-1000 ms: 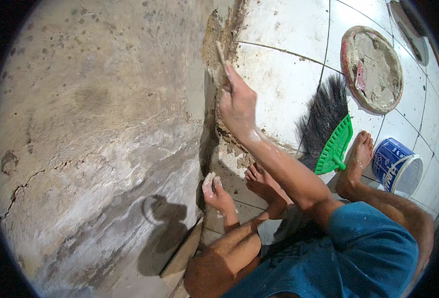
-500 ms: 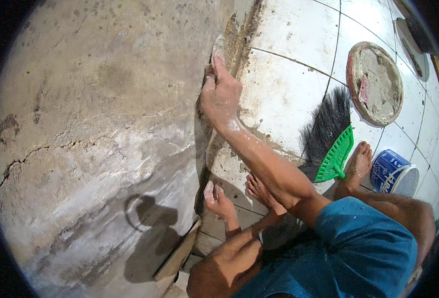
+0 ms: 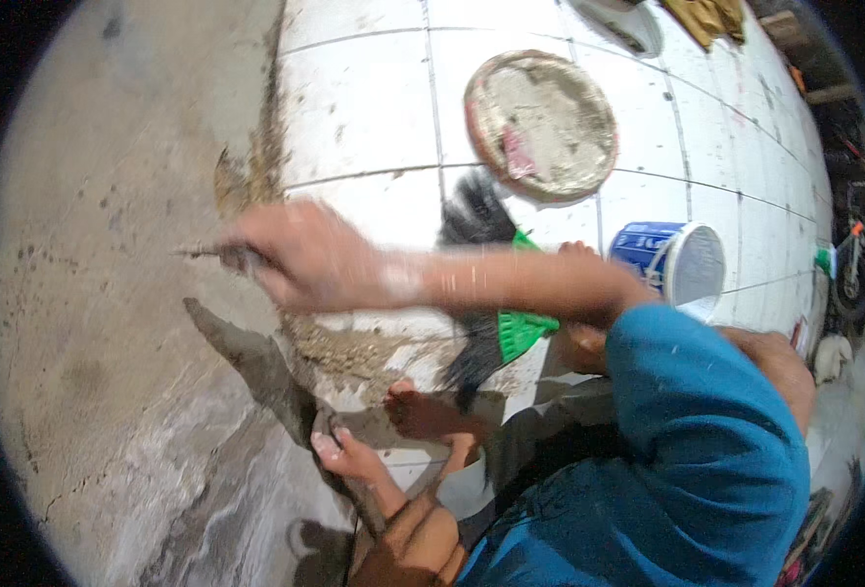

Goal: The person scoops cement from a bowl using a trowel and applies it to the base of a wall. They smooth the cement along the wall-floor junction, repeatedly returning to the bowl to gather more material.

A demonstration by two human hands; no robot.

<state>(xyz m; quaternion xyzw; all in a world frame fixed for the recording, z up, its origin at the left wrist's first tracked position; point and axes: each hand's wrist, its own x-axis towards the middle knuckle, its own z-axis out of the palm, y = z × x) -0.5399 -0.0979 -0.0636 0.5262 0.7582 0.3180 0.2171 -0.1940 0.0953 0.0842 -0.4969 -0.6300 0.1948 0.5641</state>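
Observation:
My right hand, blurred by motion, is closed on a thin flat scraper seen nearly edge-on. It points at the stained grey-brown wall and stands off from it, with its shadow below. My left hand, fingertips whitened, is low beside the foot of the wall; its fingers look apart and nothing shows in them. Between the hands, crumbled debris lies along the seam of wall and floor. A black-bristled broom with a green head lies partly beneath my right forearm.
A round pan of grey paste, with a pink piece in it, sits on the white tiled floor. A blue and white bucket stands near my foot. A bicycle is at the far right.
My right hand has come away from the wall's base corner, bringing the scraper up across the wall. The view has turned to the right, showing more floor and the bicycle. My left hand stays low.

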